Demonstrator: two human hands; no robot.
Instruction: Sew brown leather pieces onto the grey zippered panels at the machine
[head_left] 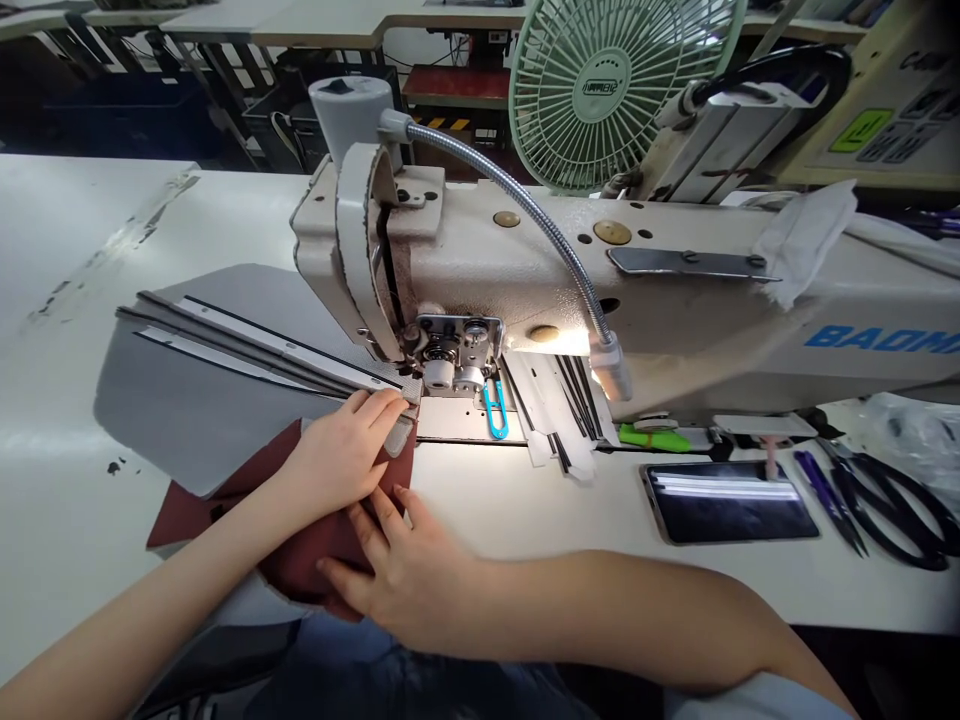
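A sewing machine (457,235) stands over the work, its presser area (450,365) lit by a small lamp. A grey fabric piece (172,420) with a maroon lining (277,460) lies left of and under the needle area. White strips with dark edges (292,345) run along its top towards the needle. My left hand (341,450) grips the piece close to the presser, fingers together on the strip's end and the grey edge. Lower down, my right hand (420,570) rests on the maroon lining with its fingers spread. The needle tip itself is hidden.
Blue thread snips (495,410) lie beside the presser, near white and black strips (559,410). Farther right are a phone (731,503), a purple pen-like tool (829,500) and black-handled scissors (896,505). A green fan (619,90) stands behind the machine.
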